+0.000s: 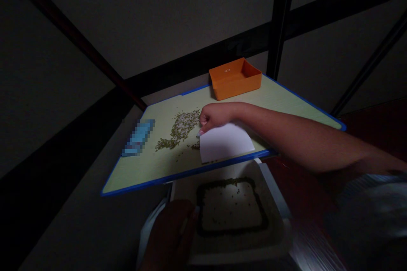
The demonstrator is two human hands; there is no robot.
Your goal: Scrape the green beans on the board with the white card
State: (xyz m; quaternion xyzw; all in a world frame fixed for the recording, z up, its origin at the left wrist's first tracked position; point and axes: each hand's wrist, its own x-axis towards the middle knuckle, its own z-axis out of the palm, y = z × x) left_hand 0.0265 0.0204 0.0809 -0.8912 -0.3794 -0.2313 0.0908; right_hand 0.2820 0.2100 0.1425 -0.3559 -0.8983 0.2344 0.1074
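Note:
My right hand (216,116) is closed on the upper left corner of a sheet of white paper (226,142), which stands bent on the pale green board. Left of the paper, small greenish-brown seeds or grains (182,127) lie scattered over the board (152,169), and a few sit along the paper's lower edge. Below the board's front edge is a whitish tub (276,207), with similar grains gathered along the edges of its floor and a few loose in the middle. In deep shadow, my left hand (173,230) grips the tub's left wall; part of its fingers is hard to make out.
An orange open box (237,84) stands at the board's back. A light blue, blurred packet (138,137) lies at the left edge. The board has a blue rim and stands close to a wall (197,17) with dark beams. Reddish floor shows at right.

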